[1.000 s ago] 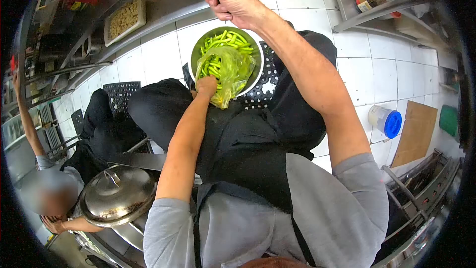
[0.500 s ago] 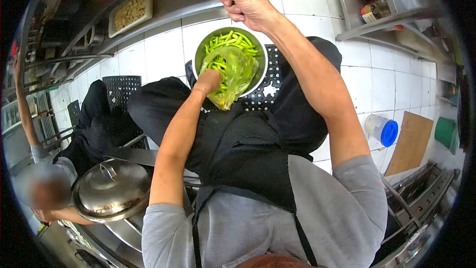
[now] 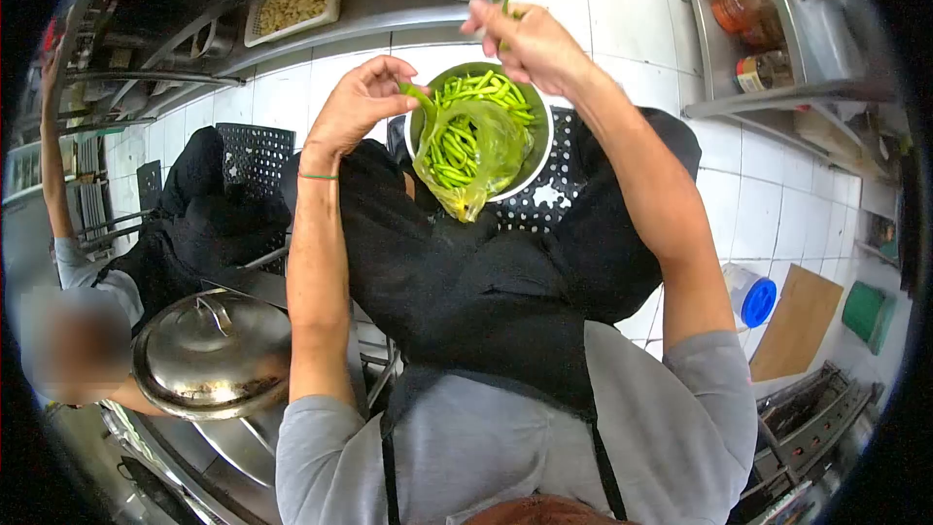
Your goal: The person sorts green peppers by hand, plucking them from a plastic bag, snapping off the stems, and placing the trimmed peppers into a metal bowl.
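Between the knees stands a round metal bowl point(image 3: 546, 141) with many green chilies point(image 3: 491, 92) in it. A clear plastic bag point(image 3: 501, 151), also with chilies inside, lies open over the bowl's near part. My left hand point(image 3: 362, 105) is at the bowl's left rim, thumb and fingers pinched on the bag's raised edge or a chili; I cannot tell which. Above the bowl's far right side, my right hand point(image 3: 533, 44) is closed on a green chili point(image 3: 507, 8) that sticks up from the fingers.
A person point(image 3: 107, 277) in a grey top is at the left, beside a lidded metal pot point(image 3: 212, 355). A tray of pale pieces point(image 3: 296, 5) sits on the upper left shelf. A shelf with jars point(image 3: 763, 71) stands upper right. A blue-lidded tub point(image 3: 753, 299) is at the right.
My left hand has come out of the bag and moved up and left to the bowl's rim. My right hand has moved down, nearer the bowl. The view has shifted slightly.
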Available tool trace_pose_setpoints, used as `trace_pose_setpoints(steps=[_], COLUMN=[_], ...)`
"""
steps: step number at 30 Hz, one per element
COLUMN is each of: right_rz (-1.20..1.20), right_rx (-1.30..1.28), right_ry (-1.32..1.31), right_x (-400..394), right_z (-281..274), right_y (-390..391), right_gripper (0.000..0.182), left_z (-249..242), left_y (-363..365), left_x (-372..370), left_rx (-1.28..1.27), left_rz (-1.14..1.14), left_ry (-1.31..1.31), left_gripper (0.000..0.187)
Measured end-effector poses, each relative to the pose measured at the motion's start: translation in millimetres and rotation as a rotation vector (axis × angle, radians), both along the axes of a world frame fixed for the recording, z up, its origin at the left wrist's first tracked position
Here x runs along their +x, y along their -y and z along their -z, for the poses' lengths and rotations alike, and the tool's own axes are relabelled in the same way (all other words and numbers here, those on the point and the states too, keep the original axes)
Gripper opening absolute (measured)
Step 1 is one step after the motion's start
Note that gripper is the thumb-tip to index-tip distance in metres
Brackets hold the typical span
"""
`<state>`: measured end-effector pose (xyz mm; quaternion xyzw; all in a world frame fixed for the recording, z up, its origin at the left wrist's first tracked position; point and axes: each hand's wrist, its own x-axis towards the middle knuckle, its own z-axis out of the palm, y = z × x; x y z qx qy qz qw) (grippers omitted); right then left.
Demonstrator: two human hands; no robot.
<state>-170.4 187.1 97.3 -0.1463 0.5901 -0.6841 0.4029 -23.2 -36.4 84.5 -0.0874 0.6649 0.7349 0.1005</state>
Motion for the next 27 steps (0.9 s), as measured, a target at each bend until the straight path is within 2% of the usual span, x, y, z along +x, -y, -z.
trace_pose_setpoints(steps=[3, 5, 9, 17, 25, 27], right_rz=[-0.130, -0.092, 0.007, -0.030, 0.006, -0.025], right_rx=[0.189, 0.128, -0.016, -0.006, 0.078, -0.028], right_ry=[-0.026, 0.056, 0.158, 0.092, -0.049, 0.122], right_x=[19, 24, 16, 16, 22, 17], right_z=[5, 19, 24, 5, 8, 14], right_y=[10, 16, 18, 21, 31, 28], right_gripper=[0.039, 0.034, 0.026, 0.021, 0.021, 0.019], left_z=[-4, 0, 10, 14, 20, 18], left_y=[1, -5, -17, -23, -27, -27], left_x=[-8, -16, -26, -27, -28, -28], left_rx=[0.360, 0.515, 0.312, 0.132, -0.043, -0.088], left_rz=[-0.143, -0.199, -0.180, -0.216, -0.187, -0.182], left_ry=[-0.118, -0.117, -0.057, -0.036, -0.130, -0.147], left_gripper=[0.024, 0.020, 0.023, 0.022, 0.021, 0.019])
